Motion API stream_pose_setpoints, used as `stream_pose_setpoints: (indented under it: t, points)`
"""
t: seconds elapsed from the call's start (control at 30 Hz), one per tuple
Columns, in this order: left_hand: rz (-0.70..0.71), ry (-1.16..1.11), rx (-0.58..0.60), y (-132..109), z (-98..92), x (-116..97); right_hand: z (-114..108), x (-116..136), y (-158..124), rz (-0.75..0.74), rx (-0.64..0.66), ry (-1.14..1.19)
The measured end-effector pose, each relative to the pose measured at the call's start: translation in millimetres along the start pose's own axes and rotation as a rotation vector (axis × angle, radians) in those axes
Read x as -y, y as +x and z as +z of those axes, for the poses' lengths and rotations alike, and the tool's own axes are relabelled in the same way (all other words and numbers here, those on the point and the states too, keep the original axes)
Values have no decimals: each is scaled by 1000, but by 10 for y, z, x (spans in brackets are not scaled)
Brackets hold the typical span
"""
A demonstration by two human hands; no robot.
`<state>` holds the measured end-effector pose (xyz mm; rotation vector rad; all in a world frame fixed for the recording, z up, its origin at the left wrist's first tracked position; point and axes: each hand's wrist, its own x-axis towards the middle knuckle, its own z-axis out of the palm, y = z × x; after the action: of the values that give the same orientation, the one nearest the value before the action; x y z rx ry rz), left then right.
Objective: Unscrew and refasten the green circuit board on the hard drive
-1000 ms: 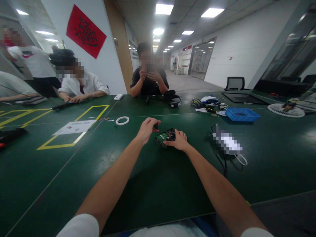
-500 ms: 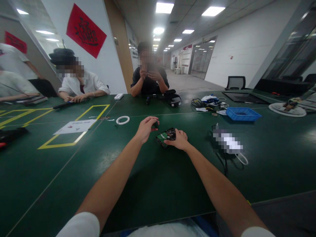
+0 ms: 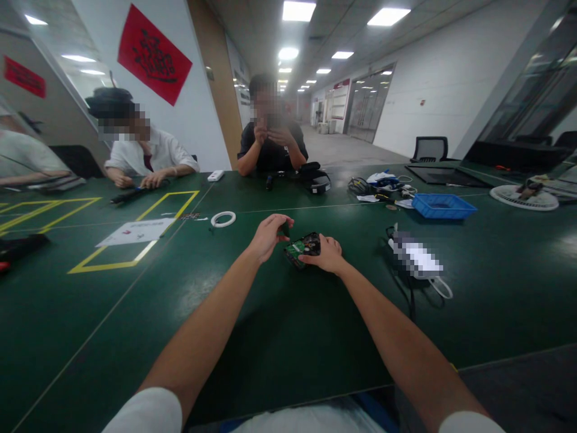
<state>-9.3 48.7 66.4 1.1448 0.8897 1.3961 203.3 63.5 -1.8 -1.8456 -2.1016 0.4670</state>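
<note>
**A:** What are the left fingers doing?

**B:** The fingertips [image 3: 282, 221] of the left hand [image 3: 265, 236] are pressed together, thumb against forefinger. They pinch a small dark piece [image 3: 285, 229] that is too small to make out. It sits just above the far left corner of a flat black box with a green circuit board on its upper face [image 3: 301, 246].

**A:** And the right hand?

**B:** The right hand [image 3: 327, 255] lies on the right side of that box. Its fingers are curled over the top and its thumb is at the near edge, gripping it. The box sits slightly tilted between the two hands on the dark green table [image 3: 288, 337].

**A:** What is around them?

**B:** To the right, near the right forearm, is a blurred white object with a dark cable [image 3: 417, 260]. Farther right is a shallow blue plastic tray [image 3: 443, 206]. To the left are a white ring of cord [image 3: 223, 219] and a white paper sheet [image 3: 135, 231] that overlaps a yellow taped rectangle [image 3: 112, 264].

**A:** Anyone else?

**B:** Across the table a person in a black shirt [image 3: 271, 150] has both hands raised. A person in a white shirt [image 3: 148, 157] rests both hands on the table, well apart from the box.
</note>
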Motion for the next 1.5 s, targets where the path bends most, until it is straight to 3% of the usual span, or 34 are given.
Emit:
stream_pose_setpoints:
  t: [0.47, 0.97, 1.17, 1.33, 1.5]
  points:
    - [-66, -26, 69, -14, 33, 36, 2, -1, 1, 4, 9, -3]
    - [-56, -68, -67, 74, -97, 88, 9, -7, 7, 4, 20, -12]
    - [-23, -12, -58, 98, -122, 104, 4, -9, 5, 0, 17, 2]
    - [24, 88, -128, 106, -139, 111, -5, -1, -12, 4, 22, 11]
    - [26, 121, -76, 61, -98, 63, -19, -1, -23, 2, 27, 1]
